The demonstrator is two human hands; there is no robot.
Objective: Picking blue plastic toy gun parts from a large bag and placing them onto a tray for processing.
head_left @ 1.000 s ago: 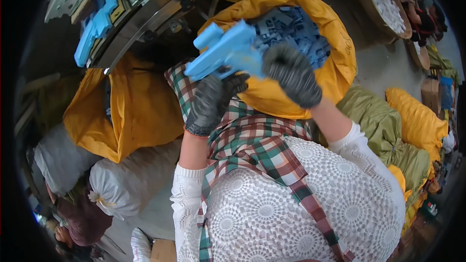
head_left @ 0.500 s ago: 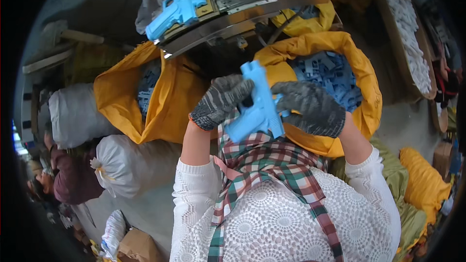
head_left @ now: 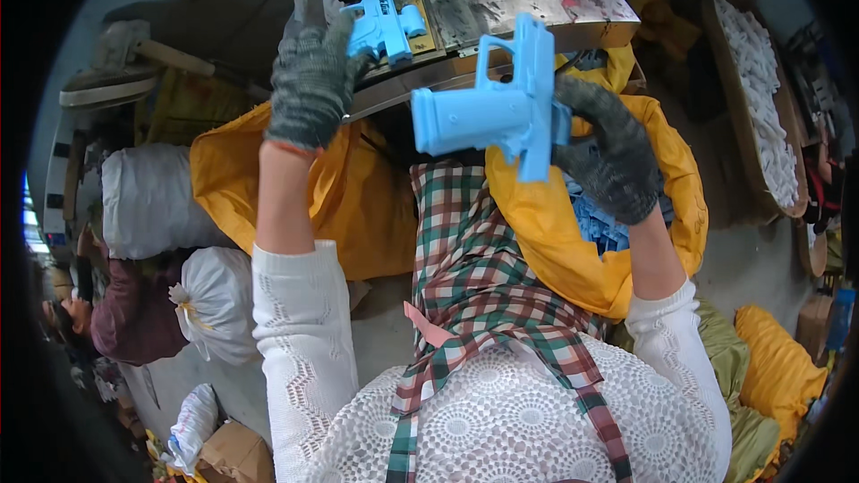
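My right hand (head_left: 617, 148), in a dark grey knit glove, holds a light-blue plastic toy pistol (head_left: 528, 98) by its side, up in front of my body. Its grip points left and its trigger guard faces the machine. A second blue toy pistol (head_left: 380, 27), with dark print on it, lies on the brass-coloured plate (head_left: 420, 11) of the machine. My left hand (head_left: 313, 89), gloved alike, closes around this one's grip end, which the glove hides.
Yellow sacks stand below the metal machine (head_left: 537, 0): the right sack (head_left: 684, 179) holds blue plastic pieces, the left sack (head_left: 259, 161) gapes. White sacks (head_left: 219, 300) lie at left, near another person (head_left: 134, 313). A long tray (head_left: 756, 98) of white pieces is at right.
My left hand has let go of the first toy pistol and reached up to the one on the machine. My right hand has raised its toy pistol and turned it.
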